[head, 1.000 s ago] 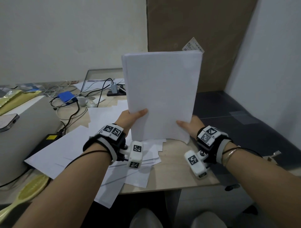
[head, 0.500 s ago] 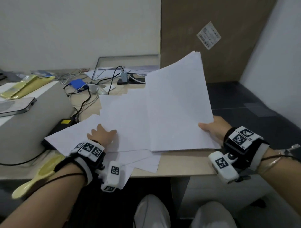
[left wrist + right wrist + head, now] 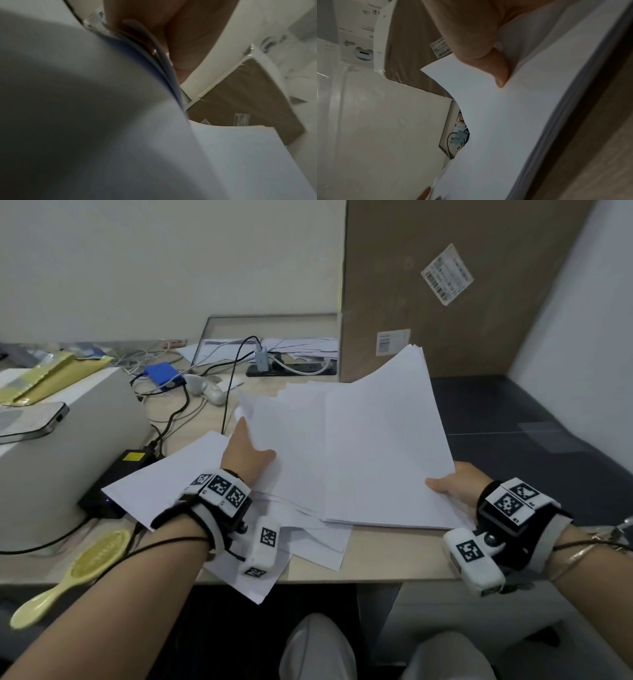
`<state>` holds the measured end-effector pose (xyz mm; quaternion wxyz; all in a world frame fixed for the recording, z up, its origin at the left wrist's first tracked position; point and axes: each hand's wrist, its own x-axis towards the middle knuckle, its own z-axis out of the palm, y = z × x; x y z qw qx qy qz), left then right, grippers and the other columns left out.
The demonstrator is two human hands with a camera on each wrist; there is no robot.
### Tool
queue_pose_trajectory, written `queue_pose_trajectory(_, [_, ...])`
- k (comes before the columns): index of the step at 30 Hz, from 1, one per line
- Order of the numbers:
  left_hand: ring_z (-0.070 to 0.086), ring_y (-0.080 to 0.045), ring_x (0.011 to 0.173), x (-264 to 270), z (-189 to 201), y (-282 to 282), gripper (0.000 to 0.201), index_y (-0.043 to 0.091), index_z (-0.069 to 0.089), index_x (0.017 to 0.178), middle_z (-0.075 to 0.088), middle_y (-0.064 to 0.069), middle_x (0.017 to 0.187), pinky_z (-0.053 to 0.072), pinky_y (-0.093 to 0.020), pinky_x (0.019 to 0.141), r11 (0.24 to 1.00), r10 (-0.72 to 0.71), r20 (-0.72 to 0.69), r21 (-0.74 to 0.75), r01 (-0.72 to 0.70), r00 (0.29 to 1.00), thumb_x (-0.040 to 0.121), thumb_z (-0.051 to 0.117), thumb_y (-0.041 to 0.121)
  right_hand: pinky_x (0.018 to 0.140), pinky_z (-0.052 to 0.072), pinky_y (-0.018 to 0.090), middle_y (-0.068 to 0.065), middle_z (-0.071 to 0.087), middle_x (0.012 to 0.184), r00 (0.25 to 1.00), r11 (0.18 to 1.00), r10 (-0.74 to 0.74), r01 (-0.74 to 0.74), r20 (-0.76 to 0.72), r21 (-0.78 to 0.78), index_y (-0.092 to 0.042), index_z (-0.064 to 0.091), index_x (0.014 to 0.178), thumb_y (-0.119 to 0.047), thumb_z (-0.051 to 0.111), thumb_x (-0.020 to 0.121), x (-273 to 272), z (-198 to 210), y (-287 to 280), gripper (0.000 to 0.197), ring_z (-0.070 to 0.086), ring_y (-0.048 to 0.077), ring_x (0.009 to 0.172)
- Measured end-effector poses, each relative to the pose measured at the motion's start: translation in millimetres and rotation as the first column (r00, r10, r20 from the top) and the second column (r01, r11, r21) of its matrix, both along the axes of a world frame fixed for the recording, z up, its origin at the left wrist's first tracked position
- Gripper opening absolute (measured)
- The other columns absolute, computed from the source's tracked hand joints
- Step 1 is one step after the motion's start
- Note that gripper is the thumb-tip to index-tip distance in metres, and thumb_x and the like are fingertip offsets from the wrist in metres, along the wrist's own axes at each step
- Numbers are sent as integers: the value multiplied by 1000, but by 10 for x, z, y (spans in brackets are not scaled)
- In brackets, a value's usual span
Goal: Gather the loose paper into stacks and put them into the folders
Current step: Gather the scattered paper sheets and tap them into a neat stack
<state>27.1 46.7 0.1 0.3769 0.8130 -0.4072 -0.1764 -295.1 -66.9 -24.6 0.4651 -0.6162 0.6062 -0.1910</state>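
Note:
A thick stack of white paper (image 3: 383, 446) lies tilted over the desk's right end, its far corner raised. My right hand (image 3: 452, 487) grips its near right corner, thumb (image 3: 500, 73) on top of the stack (image 3: 522, 121). Just left of it, my left hand (image 3: 246, 453) holds a fan of loose sheets (image 3: 291, 433), thumb on top and fingers (image 3: 180, 40) under the sheets (image 3: 85, 108). More loose sheets (image 3: 164, 484) lie spread on the desk under and before my left wrist. A grey-rimmed clear folder (image 3: 270, 318) leans at the back.
A grey machine (image 3: 68, 446) with a phone (image 3: 30, 422) on it fills the left. Cables, a blue box (image 3: 161, 373) and a power strip (image 3: 291, 368) crowd the back. A cardboard box (image 3: 445, 285) stands behind the stack. A yellow brush (image 3: 75, 573) lies at the front left edge.
Both hands held the stack upright a second ago. My left hand let go, reached to the desk sheets and now holds a fan of them; my right hand lowered the stack.

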Motion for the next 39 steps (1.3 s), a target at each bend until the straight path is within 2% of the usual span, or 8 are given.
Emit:
queue_pose_trajectory(9, [41,-35,128,-49,161,87,74,11,20,148,48,-14,137,37,-38,99,995,61,81,79,-68,995,86,60,14,104,42,46,12,65,119,999,1000,4,-4,32,-7,-4,60,119,-8,63,87,-18,-121,-14,33,60,31,111])
queue_pose_trajectory(13, [58,-32,107,0,214,128,69,5,29,143,56,-10,113,51,-42,89,987,150,-290,-18,-162,945,83,65,10,104,43,47,12,65,120,999,1000,18,-17,47,-17,-5,60,119,-10,65,85,-27,-149,-11,34,60,31,111])
queue_pose_trajectory(16, [64,-35,97,111,169,166,59,2,60,121,68,-17,107,52,-46,92,983,186,-610,122,-141,770,68,80,20,104,43,47,12,65,119,997,1000,29,-29,76,8,-8,63,113,-12,66,85,-55,-150,-20,29,61,31,110])
queue_pose_trajectory(20, [50,-23,49,132,38,219,40,0,69,106,53,-10,56,45,-31,56,950,193,-533,313,-20,824,74,77,23,104,43,48,11,66,117,990,998,36,-41,135,37,-22,63,87,-11,66,85,-91,-148,-11,11,61,30,110])
queue_pose_trajectory(24, [63,-34,93,62,-28,161,45,-5,54,122,64,-22,110,52,-48,90,951,109,-412,308,25,905,83,69,11,104,42,48,10,66,116,980,997,19,-33,198,68,-23,63,87,-9,64,87,-116,-123,13,14,61,31,109])
queue_pose_trajectory(29, [57,-40,113,32,-25,181,41,-8,52,123,61,-24,122,46,-41,96,975,199,-349,163,-150,916,87,64,7,105,41,48,11,64,120,972,996,-15,-6,236,88,-21,63,90,-9,63,88,-139,-98,34,12,60,31,112])
queue_pose_trajectory(35, [52,-30,94,-28,-107,285,28,-5,56,118,62,-20,113,40,-34,80,959,260,-418,9,-283,870,91,55,4,106,40,47,11,63,122,945,992,-122,105,304,74,-6,57,123,-10,62,89,-152,-53,82,35,58,30,113])
queue_pose_trajectory(39, [49,-25,85,-55,-91,310,16,9,53,76,53,-5,74,39,-31,77,924,276,-494,-99,-369,824,90,52,0,107,39,48,10,62,125,916,980,-201,185,348,78,-7,56,124,-11,63,87,-173,-52,89,38,57,31,115])
